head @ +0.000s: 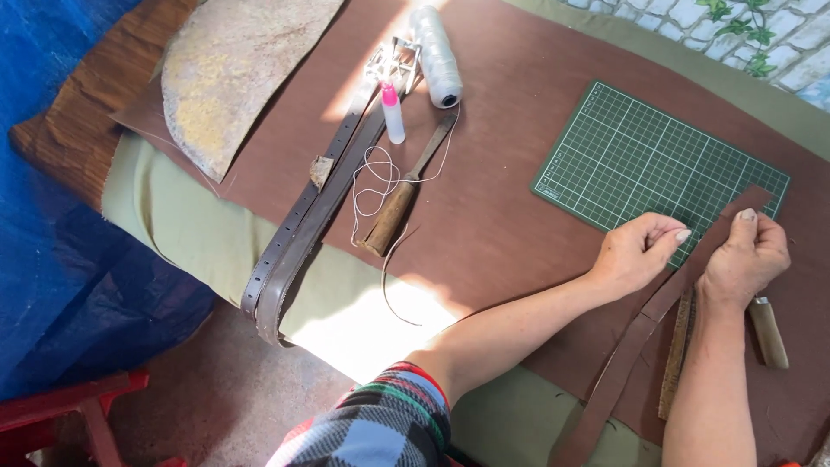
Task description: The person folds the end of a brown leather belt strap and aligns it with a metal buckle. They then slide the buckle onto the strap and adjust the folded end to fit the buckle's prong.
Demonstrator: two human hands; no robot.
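Note:
A long brown leather strap (640, 324) runs from the lower middle up onto the green cutting mat (640, 147). My left hand (638, 252) pinches the strap's left edge at the mat's lower rim. My right hand (745, 255) presses down on the strap near its upper end, thumb pointing up. A wooden-handled tool (768, 333) lies just under my right wrist, and a narrow wooden strip (677, 355) lies alongside the strap.
A dark belt with a buckle (303, 216), a spool of white thread (437, 56), a small pink-capped bottle (393, 112) and a wooden-handled awl (402, 195) with loose thread lie on the brown sheet at left. A curved leather piece (229, 73) sits top left.

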